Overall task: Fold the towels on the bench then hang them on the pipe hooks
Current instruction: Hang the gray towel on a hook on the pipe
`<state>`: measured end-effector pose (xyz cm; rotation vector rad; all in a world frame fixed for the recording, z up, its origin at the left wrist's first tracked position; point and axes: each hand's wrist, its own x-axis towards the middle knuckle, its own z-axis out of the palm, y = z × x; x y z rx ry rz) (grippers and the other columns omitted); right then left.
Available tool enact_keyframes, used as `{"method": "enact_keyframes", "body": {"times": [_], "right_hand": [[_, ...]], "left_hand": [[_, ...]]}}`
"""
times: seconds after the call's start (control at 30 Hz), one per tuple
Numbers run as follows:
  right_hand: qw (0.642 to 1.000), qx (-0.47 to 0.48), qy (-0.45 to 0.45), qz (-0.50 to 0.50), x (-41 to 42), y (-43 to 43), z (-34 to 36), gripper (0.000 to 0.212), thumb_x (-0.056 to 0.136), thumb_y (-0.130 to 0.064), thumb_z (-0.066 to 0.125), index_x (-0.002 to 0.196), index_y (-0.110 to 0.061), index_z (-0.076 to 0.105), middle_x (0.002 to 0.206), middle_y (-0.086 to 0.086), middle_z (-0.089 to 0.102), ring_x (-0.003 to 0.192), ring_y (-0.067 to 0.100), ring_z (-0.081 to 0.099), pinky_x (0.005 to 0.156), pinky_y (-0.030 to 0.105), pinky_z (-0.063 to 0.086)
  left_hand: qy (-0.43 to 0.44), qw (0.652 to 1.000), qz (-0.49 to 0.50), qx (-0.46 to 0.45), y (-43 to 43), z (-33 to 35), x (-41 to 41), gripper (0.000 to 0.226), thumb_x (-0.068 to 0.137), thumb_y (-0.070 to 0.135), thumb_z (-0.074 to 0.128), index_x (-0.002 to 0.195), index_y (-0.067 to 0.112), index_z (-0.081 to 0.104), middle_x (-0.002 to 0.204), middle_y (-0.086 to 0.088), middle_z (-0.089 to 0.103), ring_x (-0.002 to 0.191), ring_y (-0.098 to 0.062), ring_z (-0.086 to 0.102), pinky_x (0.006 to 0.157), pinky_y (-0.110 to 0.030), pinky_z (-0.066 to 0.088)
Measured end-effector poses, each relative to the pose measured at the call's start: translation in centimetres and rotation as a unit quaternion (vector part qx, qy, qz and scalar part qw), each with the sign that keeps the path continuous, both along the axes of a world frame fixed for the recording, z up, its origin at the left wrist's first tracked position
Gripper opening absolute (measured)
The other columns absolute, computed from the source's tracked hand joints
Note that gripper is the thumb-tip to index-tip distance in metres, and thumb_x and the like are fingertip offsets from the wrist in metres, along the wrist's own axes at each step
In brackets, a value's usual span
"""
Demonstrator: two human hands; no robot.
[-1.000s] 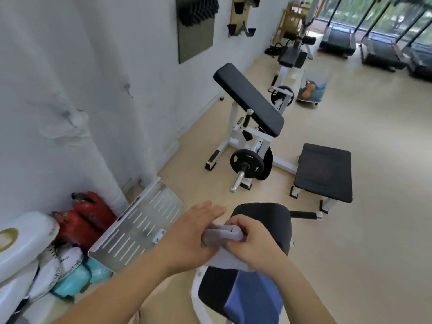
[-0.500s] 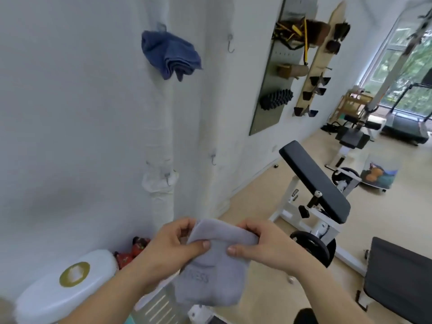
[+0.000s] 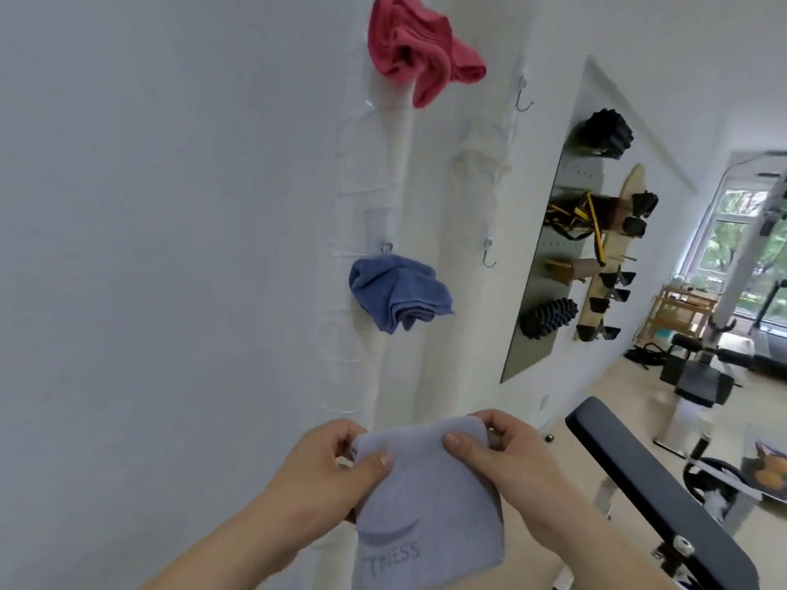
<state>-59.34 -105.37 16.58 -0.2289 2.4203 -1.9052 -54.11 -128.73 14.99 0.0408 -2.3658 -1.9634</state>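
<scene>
I hold a folded grey towel up in front of the wall, its printed logo hanging low. My left hand pinches its top left corner and my right hand pinches its top right corner. On the left white pipe a red towel hangs high and a blue towel hangs lower down. On the right pipe, two metal hooks are bare: an upper hook and a lower hook.
A black padded bench slants at the lower right. A grey pegboard with foam rollers and bands hangs on the wall to the right. Gym machines and a window lie further back on the right.
My view has tilted upward along the wall, bringing the red towel and higher hooks into sight. Both hands have kept hold of the grey towel's top edge and raised it.
</scene>
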Motion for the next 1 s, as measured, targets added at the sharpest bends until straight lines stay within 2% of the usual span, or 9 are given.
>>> {"method": "enact_keyframes", "body": {"times": [0.13, 0.27, 0.37, 0.47, 0.6, 0.7, 0.8, 0.9, 1.0], "right_hand": [[0.998, 0.021, 0.052, 0.015, -5.3, 0.8, 4.1, 0.028, 0.081, -0.026, 0.085, 0.099, -0.009, 0.072, 0.089, 0.008, 0.080, 0.088, 0.027, 0.076, 0.082, 0.043, 0.061], [0.993, 0.028, 0.106, 0.051, -10.9, 4.1, 8.6, 0.028, 0.080, -0.029, 0.084, 0.097, -0.010, 0.072, 0.092, 0.012, 0.079, 0.091, 0.032, 0.076, 0.084, 0.047, 0.062], [0.988, 0.005, 0.131, 0.079, -15.1, 7.2, 11.4, 0.032, 0.078, -0.032, 0.083, 0.098, -0.010, 0.071, 0.097, 0.016, 0.078, 0.095, 0.035, 0.075, 0.086, 0.048, 0.061], [0.979, 0.033, 0.180, 0.089, -19.6, 10.3, 14.3, 0.027, 0.084, -0.025, 0.081, 0.106, -0.016, 0.070, 0.098, 0.007, 0.077, 0.096, 0.026, 0.074, 0.082, 0.034, 0.063], [0.922, 0.232, 0.297, 0.086, -25.6, 13.6, 18.0, 0.032, 0.089, -0.016, 0.075, 0.110, -0.039, 0.070, 0.093, -0.014, 0.074, 0.089, 0.003, 0.067, 0.078, 0.015, 0.053], [0.875, 0.328, 0.353, 0.042, -30.3, 14.7, 19.4, 0.020, 0.090, -0.023, 0.070, 0.100, -0.040, 0.072, 0.093, -0.022, 0.072, 0.086, -0.001, 0.063, 0.079, 0.022, 0.053], [0.838, 0.398, 0.374, -0.013, -34.4, 14.8, 20.1, 0.014, 0.091, -0.033, 0.063, 0.099, -0.044, 0.067, 0.094, -0.023, 0.068, 0.080, -0.003, 0.058, 0.074, 0.028, 0.052], [0.855, 0.368, 0.364, -0.026, -37.6, 13.8, 20.0, 0.015, 0.090, -0.028, 0.059, 0.096, -0.040, 0.067, 0.095, -0.018, 0.069, 0.082, 0.006, 0.065, 0.075, 0.037, 0.060], [0.877, 0.349, 0.331, -0.016, -40.2, 12.7, 19.7, 0.019, 0.089, -0.018, 0.056, 0.091, -0.032, 0.068, 0.090, -0.010, 0.069, 0.061, 0.014, 0.070, 0.060, 0.037, 0.063]], "left_hand": [[0.068, 0.994, 0.004, -0.082, 0.7, 3.4, -4.4, 0.010, 0.086, 0.026, 0.075, 0.089, 0.022, 0.067, 0.092, -0.005, 0.072, 0.070, -0.015, 0.067, 0.064, -0.034, 0.062], [0.167, 0.955, -0.009, -0.244, 4.0, 8.5, -8.1, 0.012, 0.087, 0.039, 0.071, 0.098, 0.037, 0.065, 0.085, 0.019, 0.066, 0.072, -0.001, 0.062, 0.064, -0.017, 0.054], [0.215, 0.924, 0.005, -0.316, 7.9, 12.5, -11.2, 0.007, 0.091, 0.040, 0.064, 0.089, 0.035, 0.059, 0.074, 0.012, 0.062, 0.065, -0.001, 0.058, 0.055, -0.018, 0.046], [0.230, 0.912, 0.032, -0.337, 11.4, 16.0, -16.0, 0.005, 0.093, 0.035, 0.059, 0.089, 0.031, 0.058, 0.078, 0.008, 0.063, 0.070, -0.009, 0.062, 0.060, -0.032, 0.054], [0.235, 0.900, 0.069, -0.360, 14.6, 18.8, -23.1, 0.004, 0.095, 0.028, 0.054, 0.093, 0.025, 0.057, 0.089, 0.004, 0.065, 0.080, -0.018, 0.065, 0.072, -0.040, 0.058], [0.239, 0.899, 0.074, -0.360, 16.1, 19.5, -27.7, 0.002, 0.094, 0.026, 0.054, 0.095, 0.025, 0.056, 0.089, 0.007, 0.062, 0.079, -0.016, 0.062, 0.064, -0.033, 0.054], [0.221, 0.884, 0.087, -0.403, 17.1, 19.8, -31.3, 0.006, 0.093, 0.028, 0.053, 0.099, 0.029, 0.055, 0.093, 0.004, 0.065, 0.083, -0.019, 0.064, 0.072, -0.039, 0.058], [0.198, 0.873, 0.116, -0.430, 17.5, 20.1, -34.2, 0.010, 0.091, 0.026, 0.051, 0.100, 0.029, 0.053, 0.093, 0.004, 0.065, 0.084, -0.022, 0.065, 0.077, -0.043, 0.059], [0.182, 0.863, 0.139, -0.450, 17.5, 20.0, -36.7, 0.011, 0.090, 0.023, 0.051, 0.099, 0.029, 0.051, 0.092, 0.003, 0.063, 0.083, -0.022, 0.064, 0.076, -0.043, 0.059]]}}
